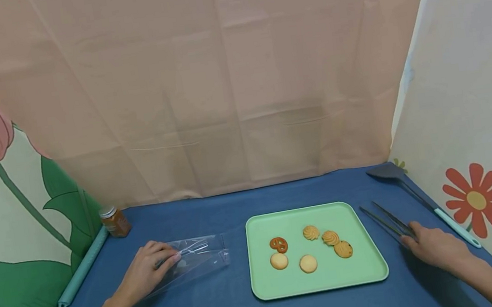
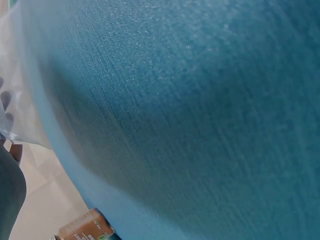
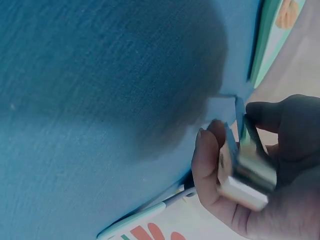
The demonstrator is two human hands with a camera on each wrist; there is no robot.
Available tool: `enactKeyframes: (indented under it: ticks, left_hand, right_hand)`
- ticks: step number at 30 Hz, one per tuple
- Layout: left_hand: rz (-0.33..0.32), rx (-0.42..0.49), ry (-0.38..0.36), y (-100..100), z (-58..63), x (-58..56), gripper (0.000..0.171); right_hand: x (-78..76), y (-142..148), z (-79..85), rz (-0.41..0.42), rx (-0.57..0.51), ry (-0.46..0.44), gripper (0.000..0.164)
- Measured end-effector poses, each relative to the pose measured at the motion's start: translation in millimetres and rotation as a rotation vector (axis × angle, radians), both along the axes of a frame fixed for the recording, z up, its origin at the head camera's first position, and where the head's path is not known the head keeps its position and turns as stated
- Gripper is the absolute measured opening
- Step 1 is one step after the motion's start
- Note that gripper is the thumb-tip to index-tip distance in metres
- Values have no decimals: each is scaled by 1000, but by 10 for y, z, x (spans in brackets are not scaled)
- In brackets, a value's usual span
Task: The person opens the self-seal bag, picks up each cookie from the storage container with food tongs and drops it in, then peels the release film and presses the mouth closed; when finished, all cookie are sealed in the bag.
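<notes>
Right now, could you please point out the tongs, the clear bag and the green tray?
Tongs (image 1: 381, 221), head view, on the prong nearer the tray.
Clear bag (image 1: 200, 253), head view, on its visible middle.
Green tray (image 1: 295, 247), head view, on bare surface.

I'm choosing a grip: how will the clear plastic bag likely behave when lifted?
The clear plastic bag is probably floppy, given its wrinkled film. It looks thin and see-through, so likely light. Its glossy glints suggest it may feel slippery.

Two hands (image 1: 154, 266) (image 1: 438, 248) are flanking one tray (image 1: 345, 272), five cookies (image 1: 308, 263), one pretzel (image 1: 278, 243); one bag (image 1: 203, 255), jar (image 1: 116, 222), roll (image 1: 83, 269) are showing by the left; one spatula (image 1: 451, 223), tongs (image 1: 381, 221) by the right.
</notes>
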State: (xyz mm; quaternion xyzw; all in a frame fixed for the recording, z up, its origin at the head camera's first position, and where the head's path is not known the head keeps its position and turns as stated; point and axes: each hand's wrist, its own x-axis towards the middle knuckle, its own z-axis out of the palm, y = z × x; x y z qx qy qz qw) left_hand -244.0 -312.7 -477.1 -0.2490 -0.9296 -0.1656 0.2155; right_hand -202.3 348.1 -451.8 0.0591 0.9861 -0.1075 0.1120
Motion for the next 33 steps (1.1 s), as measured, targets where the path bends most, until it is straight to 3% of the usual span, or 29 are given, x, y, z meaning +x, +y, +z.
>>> enactKeyframes:
  ticks: [6,18,24,33]
  left_hand:
    - [-7,8,0,5,17,-7,10]
    - [-12,1,29,-10,-9,9,12]
    - [-14,7,27,-9,-9,3,12]
    - [1,-6,29,-16,-3,11,13]
  right_hand:
    - [-14,68,64,24,14,18,65]
    - [11,87,322,123,-102,144,86]
    - [84,-46,479,168,-116,215,84]
    - [116,-289,602,213,-184,242,75]
